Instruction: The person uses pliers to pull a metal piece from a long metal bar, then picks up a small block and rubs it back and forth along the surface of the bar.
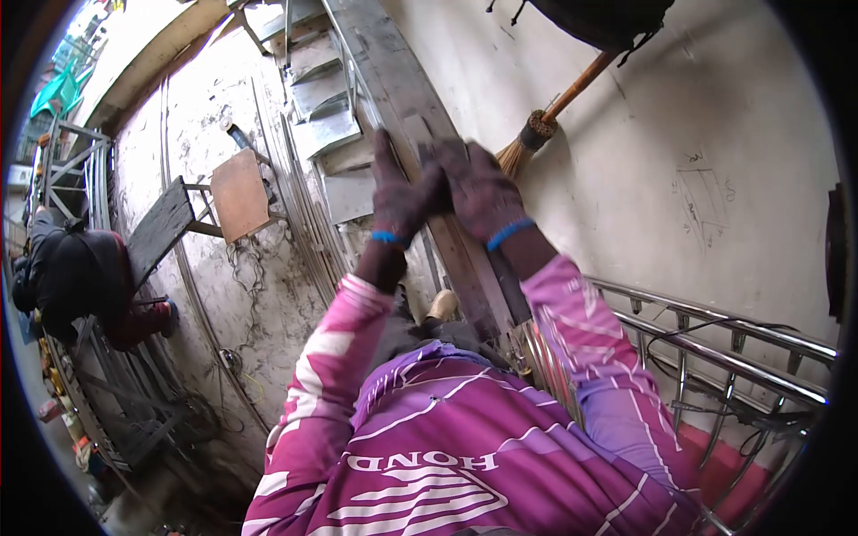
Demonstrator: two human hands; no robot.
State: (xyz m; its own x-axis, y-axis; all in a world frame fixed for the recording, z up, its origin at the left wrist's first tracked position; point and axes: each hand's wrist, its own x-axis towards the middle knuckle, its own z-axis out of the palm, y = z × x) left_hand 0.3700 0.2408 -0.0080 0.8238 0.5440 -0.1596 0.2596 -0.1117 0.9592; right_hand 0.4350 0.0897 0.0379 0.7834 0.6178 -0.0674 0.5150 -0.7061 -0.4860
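Observation:
Both of my hands wear dark gloves with blue cuffs and are raised in front of me, close together at the thumbs. My left hand [402,192] has its index finger stretched upward, and nothing shows in it. Beside it on the right, my right hand [478,188] has its fingers extended and spread, also with no object visible. Behind and below them runs a long grey metal beam [393,67]. Whether the hands touch the beam is unclear. A straw broom [527,143] leans close to the right hand's fingers.
Metal steps [326,134] stand left of the beam. Further left are a brown stool [241,196], a dark board [161,228], cables on the floor and a bending person [80,277]. Shiny metal railings [715,348] stand at lower right, beside the wall [626,205].

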